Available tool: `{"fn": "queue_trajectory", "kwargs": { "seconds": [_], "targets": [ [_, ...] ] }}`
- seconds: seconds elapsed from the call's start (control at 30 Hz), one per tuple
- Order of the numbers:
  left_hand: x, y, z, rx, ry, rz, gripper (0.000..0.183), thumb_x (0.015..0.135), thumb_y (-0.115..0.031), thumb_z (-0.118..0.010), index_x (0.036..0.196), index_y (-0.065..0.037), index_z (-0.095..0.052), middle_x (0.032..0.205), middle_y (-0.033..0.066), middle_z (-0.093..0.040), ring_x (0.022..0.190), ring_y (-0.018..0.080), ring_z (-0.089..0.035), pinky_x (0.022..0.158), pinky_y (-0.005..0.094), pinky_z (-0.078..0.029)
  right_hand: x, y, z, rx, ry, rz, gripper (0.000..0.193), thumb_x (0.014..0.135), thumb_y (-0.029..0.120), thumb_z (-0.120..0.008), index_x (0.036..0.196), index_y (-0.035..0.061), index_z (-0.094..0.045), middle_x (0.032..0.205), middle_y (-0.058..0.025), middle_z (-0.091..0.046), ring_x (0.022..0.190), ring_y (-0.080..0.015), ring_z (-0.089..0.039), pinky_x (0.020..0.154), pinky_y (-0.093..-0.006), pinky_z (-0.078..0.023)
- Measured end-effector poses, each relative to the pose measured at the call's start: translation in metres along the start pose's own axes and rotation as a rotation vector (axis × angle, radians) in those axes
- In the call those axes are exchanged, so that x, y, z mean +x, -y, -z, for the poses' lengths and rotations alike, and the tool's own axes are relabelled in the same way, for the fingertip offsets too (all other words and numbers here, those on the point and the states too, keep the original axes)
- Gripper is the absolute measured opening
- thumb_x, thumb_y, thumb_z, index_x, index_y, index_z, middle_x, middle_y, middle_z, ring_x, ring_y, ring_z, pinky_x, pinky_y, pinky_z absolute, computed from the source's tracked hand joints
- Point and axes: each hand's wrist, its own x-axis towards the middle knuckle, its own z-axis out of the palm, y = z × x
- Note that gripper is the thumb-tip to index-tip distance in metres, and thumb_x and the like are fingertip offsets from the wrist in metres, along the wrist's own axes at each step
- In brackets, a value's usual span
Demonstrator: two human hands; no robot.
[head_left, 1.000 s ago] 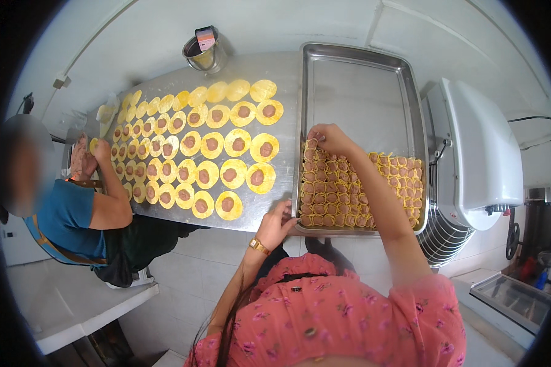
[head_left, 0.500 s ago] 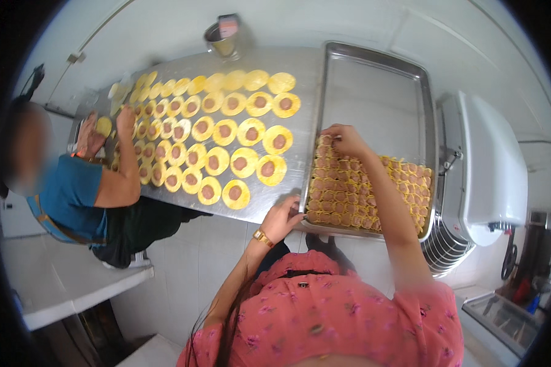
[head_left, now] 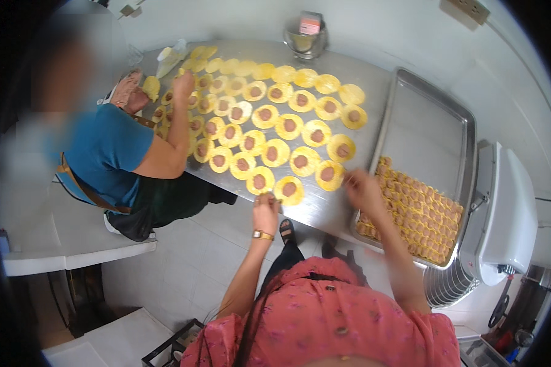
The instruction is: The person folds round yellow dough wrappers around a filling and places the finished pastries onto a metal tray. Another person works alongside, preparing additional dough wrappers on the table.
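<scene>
co-worker [head_left: 116, 144]: worked well to the left of the tray [head_left: 431, 122], beside the discs farthest from it.
discs [head_left: 302, 101]: lay in slanting rows on the table [head_left: 321, 206], left of the tray; most bore a dab of pink filling, the far row none.
left hand [head_left: 265, 211]: was left of the tray, over the table's near edge, fingertips close together at the rims of two near discs; whether they were clamped on one, i could not tell. a light pinch at the very rim, clear of the filling, seemed best, since a disc looked thin and soft.
bucket [head_left: 305, 46]: stood left of the tray's far end, a phone [head_left: 310, 24] in its mouth.
right disc [head_left: 329, 175]: lay flat just left of the tray, its filling near the middle; lifting it level would likely have held that in place.
right hand [head_left: 364, 186]: was by the tray's left wall, blurred, fingers close to the right disc's rim; contact or grip, i could not tell. sliding a fingertip under the rim would probably have beaten pulling, which could tear it.
parcels [head_left: 410, 214]: filled the tray's near part in tight rows.
mixer [head_left: 509, 208]: stood right of the tray.
</scene>
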Motion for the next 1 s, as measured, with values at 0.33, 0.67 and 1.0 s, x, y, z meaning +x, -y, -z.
{"fn": "queue_trajectory", "kwargs": {
  "seconds": [0.33,0.67,1.0],
  "targets": [
    [0.021,-0.001,0.007,0.007,0.128,-0.112,0.009,0.078,-0.013,-0.057,0.083,-0.005,-0.055,0.083,0.0152,-0.058,0.073,0.0353,-0.058,0.061,0.0441,-0.047,-0.011,0.028,-0.136,-0.239,-0.243,-0.251,0.012,0.073,0.009,-0.062,0.083,0.0036,-0.059,0.08,-0.0109,-0.056,0.073,-0.0279,-0.058,0.066,-0.0377,-0.046],
    [0.034,0.012,-0.001,-0.423,0.238,-0.294,0.01,0.073,0.0,-0.059,0.08,-0.002,-0.052,0.072,0.0121,-0.059,0.067,0.0271,-0.061,0.06,0.0344,-0.049,-0.016,0.03,-0.154,-0.236,-0.399,-0.411,0.01,0.073,0.009,-0.062,0.08,0.0029,-0.059,0.079,-0.0102,-0.057,0.07,-0.0263,-0.059,0.063,-0.0353,-0.045],
    [0.04,0.021,0.011,-0.484,0.452,-0.16,0.012,0.075,-0.003,-0.061,0.084,-0.002,-0.054,0.078,0.0052,-0.062,0.073,0.0109,-0.061,0.062,0.0238,-0.048,-0.03,0.036,-0.161,-0.21,-0.527,-0.354,0.013,0.07,0.011,-0.064,0.081,0.0037,-0.063,0.079,-0.0119,-0.056,0.074,-0.0293,-0.057,0.065,-0.0381,-0.044]
  ]
}}
